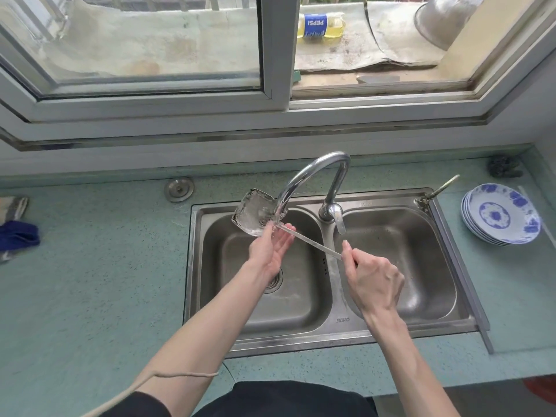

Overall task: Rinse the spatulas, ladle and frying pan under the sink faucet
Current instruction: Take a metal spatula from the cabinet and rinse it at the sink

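While water runs over its blade, the spatula (255,212) is held across the left basin of the double sink (328,332), its thin metal handle slanting down to the right over the divider between the basins. The right hand (371,278) grips the end of that handle, fingers curled round it, the forefinger laid along the shaft. The left hand (272,246) lies flat and relaxed under the neck of the spatula, palm up, fingertips touching the underside where blade meets handle. The blade sits right beneath the outlet of the curved chrome faucet (316,176), which rises from the back rim between the basins and arches over to the left; water sheets over the metal so that its surface looks blurred.

Below the left hand the drain (275,281) of the left basin shows. On the green countertop (90,281), to the right of the sink, stands a stack of blue-and-white plates (501,218). At the far left edge lies a dark blue cloth (18,236). Behind the sink runs a window (150,55), and on the ledge outside it lies a bottle of yellow liquid (322,27).
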{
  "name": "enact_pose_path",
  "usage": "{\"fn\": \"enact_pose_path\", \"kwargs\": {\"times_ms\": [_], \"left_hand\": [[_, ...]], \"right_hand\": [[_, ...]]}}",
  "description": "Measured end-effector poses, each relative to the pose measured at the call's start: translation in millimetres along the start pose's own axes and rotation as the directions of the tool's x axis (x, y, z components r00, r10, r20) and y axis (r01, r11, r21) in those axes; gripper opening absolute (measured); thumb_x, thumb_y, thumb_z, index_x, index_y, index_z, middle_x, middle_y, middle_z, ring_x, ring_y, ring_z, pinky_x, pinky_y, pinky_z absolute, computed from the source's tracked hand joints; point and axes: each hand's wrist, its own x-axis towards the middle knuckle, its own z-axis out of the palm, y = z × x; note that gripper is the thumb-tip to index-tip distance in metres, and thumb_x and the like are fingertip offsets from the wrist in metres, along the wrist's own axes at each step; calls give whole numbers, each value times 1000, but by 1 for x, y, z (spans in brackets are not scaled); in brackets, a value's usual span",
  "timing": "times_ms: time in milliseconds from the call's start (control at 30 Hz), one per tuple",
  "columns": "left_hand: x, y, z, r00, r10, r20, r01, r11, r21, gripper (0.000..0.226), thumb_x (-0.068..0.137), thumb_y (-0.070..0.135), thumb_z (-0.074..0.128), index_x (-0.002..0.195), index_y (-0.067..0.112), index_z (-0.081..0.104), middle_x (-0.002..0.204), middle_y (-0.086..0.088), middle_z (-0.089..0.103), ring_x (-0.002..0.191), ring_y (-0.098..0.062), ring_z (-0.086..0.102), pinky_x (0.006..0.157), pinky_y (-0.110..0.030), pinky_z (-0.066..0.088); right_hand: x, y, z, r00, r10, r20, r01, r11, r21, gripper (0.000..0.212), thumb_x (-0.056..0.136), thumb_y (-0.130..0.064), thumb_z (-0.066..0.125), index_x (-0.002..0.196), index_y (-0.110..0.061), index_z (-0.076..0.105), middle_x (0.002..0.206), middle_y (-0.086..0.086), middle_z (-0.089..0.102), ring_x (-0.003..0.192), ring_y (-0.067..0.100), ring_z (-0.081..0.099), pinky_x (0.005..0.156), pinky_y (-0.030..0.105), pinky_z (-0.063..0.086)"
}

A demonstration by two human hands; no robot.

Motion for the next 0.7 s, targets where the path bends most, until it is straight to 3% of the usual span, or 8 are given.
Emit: {"fn": "enact_pose_path", "kwargs": {"times_ms": [133, 267, 467, 600, 700], "left_hand": [[-4, 2, 8, 999, -21, 35, 21, 1000, 10, 28, 106, 26, 55, 99, 1, 67, 87, -13, 78, 76, -19, 78, 62, -28, 62], [-4, 12, 10, 989, 110, -98, -86, 971, 224, 24, 98, 33, 68, 91, 10, 72, 74, -8, 77, 61, -15, 74, 54, -25, 59], [-7, 14, 15, 986, 133, -104, -116, 981, 158, 30, 98, 30, 68, 82, 6, 71, 69, -7, 75, 61, -16, 74, 61, -26, 62], [-9, 19, 17, 991, 131, -36, -125, 983, 137, 30, 101, 30, 63, 93, 3, 71, 81, -11, 77, 69, -20, 75, 60, -28, 62], [-10, 17, 18, 989, 137, 58, -145, 977, 154, 23, 104, 19, 59, 112, 0, 68, 100, -18, 77, 83, -25, 77, 68, -31, 63]], "right_hand": [[-2, 2, 6, 999, 28, 26, -30, 999, 44, 60, 102, -41, 60, 54, -18, 31, 46, 11, 54, 44, 41, 55, 45, 32, 39], [-5, 8, 13, 997, 50, 56, -57, 989, 137, 63, 103, -46, 55, 52, -22, 28, 50, 12, 55, 53, 43, 56, 50, 37, 44], [-3, 6, 26, 989, 90, 114, -116, 962, 247, 63, 104, -51, 49, 57, -9, 45, 50, 7, 53, 59, 39, 55, 56, 39, 43], [5, 4, 33, 987, 87, 138, -121, 957, 263, 63, 104, -51, 48, 57, -10, 38, 47, 0, 38, 58, 36, 45, 55, 38, 36], [11, -5, 37, 982, 91, 166, -135, 952, 274, 62, 104, -50, 48, 56, -14, 35, 50, 0, 37, 62, 39, 46, 58, 38, 34]]}}
